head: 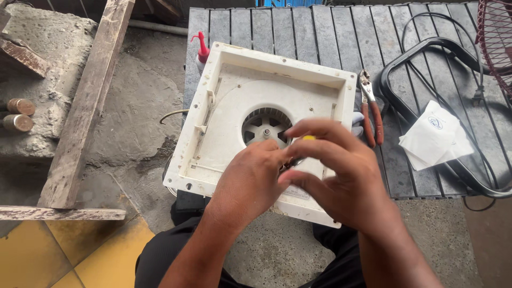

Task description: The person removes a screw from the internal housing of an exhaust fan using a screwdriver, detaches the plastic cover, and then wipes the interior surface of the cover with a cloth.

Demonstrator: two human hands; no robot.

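A square white plastic exhaust-fan housing [277, 74] lies at the front left edge of a dark slatted table [320, 32], its round blower wheel [264, 125] showing in the middle opening. My left hand [248, 184] rests on the housing's near part, just below the wheel. Against it, my right hand [341, 170] has its fingers curled around a small tool with a yellow tip [309, 138]; most of that tool is hidden between the fingers. Both hands meet over the housing's lower right area.
Red-handled pliers [372, 109] lie right of the housing. A white folded paper [434, 133] sits on a black tubular frame [426, 48] with a cable. A red-capped bottle [203, 53] stands behind the housing. Wooden planks [85, 101] and concrete are at left.
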